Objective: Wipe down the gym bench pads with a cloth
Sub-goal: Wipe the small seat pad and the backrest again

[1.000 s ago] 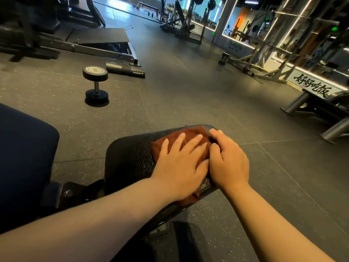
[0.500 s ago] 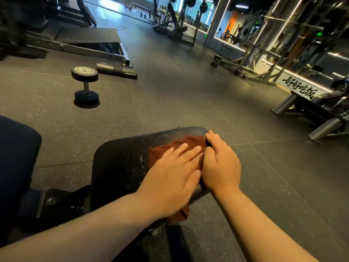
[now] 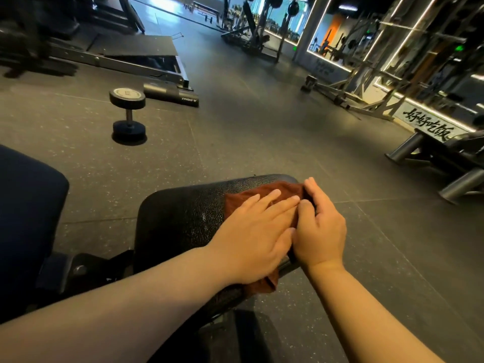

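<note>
Slid cloth (image 3: 243,199) toward right end of pad (image 3: 183,213); left hand (image 3: 251,231) flat, pressing; right hand (image 3: 320,231) now pinching cloth edge. End nearly wiped.

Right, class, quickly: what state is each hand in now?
Left hand: open, fingers straight, pressing the cloth onto the pad.
Right hand: at the pad's edge, touching the cloth; grip cannot be told.
</note>
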`<control>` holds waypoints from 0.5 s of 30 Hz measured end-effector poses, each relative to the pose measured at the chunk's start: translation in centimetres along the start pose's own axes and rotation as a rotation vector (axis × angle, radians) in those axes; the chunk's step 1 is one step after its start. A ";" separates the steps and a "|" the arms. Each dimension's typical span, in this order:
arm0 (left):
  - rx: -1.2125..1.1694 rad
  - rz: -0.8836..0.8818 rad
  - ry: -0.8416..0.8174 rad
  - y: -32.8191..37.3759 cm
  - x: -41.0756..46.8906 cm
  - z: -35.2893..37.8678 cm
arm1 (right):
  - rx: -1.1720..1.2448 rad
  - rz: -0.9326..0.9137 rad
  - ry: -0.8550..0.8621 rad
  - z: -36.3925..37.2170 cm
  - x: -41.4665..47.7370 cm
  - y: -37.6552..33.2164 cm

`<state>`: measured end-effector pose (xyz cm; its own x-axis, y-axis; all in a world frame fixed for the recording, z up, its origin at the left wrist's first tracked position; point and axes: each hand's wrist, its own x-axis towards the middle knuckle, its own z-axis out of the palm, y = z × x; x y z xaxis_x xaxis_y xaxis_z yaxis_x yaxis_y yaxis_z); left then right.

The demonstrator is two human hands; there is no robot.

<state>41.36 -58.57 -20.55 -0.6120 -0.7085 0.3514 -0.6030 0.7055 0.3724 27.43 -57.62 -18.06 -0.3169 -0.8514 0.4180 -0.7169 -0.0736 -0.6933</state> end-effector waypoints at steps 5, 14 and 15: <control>0.050 -0.276 0.009 -1.8 5.2 -0.3 | -0.001 0.011 0.010 0.4 0.0 0.0; -0.025 0.028 -0.020 -1.8 0.5 -0.7 | -0.009 -0.035 0.000 0.1 -0.3 0.2; 0.017 -0.049 -0.021 -2.5 1.5 -0.7 | -0.015 -0.038 0.005 0.1 -0.2 0.2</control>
<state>42.34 -61.45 -20.35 -0.5920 -0.7417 0.3153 -0.6410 0.6705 0.3736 27.39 -57.53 -18.33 -0.2924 -0.8454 0.4471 -0.7377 -0.0981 -0.6680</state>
